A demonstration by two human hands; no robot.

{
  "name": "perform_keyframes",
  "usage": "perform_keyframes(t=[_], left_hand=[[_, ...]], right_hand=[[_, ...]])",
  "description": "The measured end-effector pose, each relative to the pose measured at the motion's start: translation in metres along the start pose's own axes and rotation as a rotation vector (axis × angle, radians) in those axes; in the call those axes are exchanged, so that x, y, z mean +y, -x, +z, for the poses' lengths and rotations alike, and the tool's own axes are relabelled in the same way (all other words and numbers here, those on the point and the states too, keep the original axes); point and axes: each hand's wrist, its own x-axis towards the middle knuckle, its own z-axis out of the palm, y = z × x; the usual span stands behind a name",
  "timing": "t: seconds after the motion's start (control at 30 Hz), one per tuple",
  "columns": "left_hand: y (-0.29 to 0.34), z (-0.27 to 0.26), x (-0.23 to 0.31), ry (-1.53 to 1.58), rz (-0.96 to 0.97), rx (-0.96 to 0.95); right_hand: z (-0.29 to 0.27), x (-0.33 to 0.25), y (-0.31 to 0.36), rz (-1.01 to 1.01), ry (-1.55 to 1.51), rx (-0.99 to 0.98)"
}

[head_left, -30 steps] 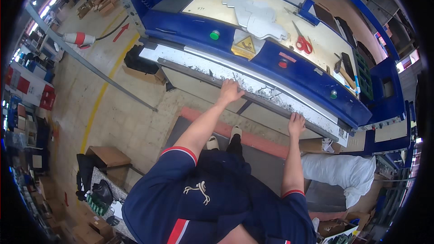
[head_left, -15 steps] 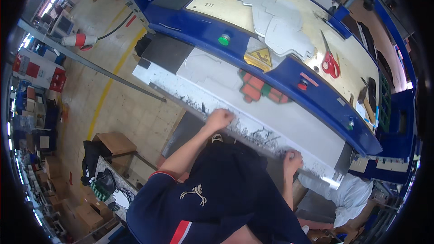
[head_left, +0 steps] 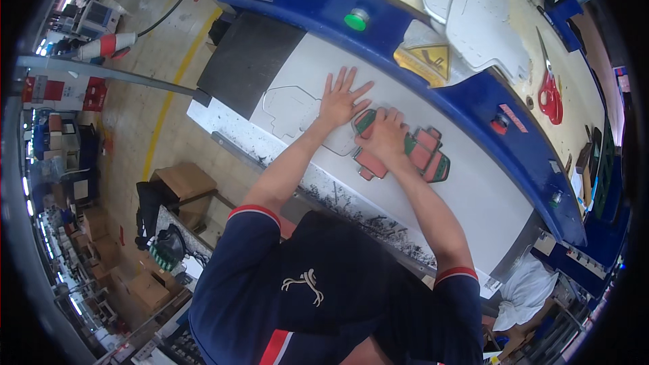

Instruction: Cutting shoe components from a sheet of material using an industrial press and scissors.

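My left hand lies flat with spread fingers on a pale grey sheet. Just left of it, a cut outline with a stepped edge shows in the sheet. My right hand grips the left part of a cutting die with red and green pads and a thin raised rim. Part of the die is hidden under that hand. The die rests on the sheet, right of the outline.
A blue press beam with a green button and a red button runs behind the sheet. Stacked white cut pieces and red-handled scissors lie on the table beyond. A debris-strewn metal ledge borders the near side.
Both hands have left the front ledge and reached onto the sheet. The right one has taken hold of the die. More of the sheet and die now shows out from the blue beam.
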Motion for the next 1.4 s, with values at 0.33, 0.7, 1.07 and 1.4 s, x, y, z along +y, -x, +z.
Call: perform_keyframes(t=[0.33, 0.7, 1.07, 1.4], left_hand=[[0.006, 0.014, -0.007, 0.055, -0.008, -0.031], [0.061, -0.007, 0.101, 0.792, -0.048, -0.039], [0.115, -0.026, 0.191, 0.409, 0.196, -0.391], [0.108, -0.012, 0.206, 0.378, 0.105, -0.282]], right_hand=[[-0.104, 0.095, 0.156, 0.014, -0.609, 0.603], [-0.019, 0.238, 0.296, 1.043, -2.055, 0.185], [0.000, 0.310, 0.327, 0.444, -0.404, -0.141], [0.026, 0.330, 0.314, 0.140, -0.241, 0.435]])
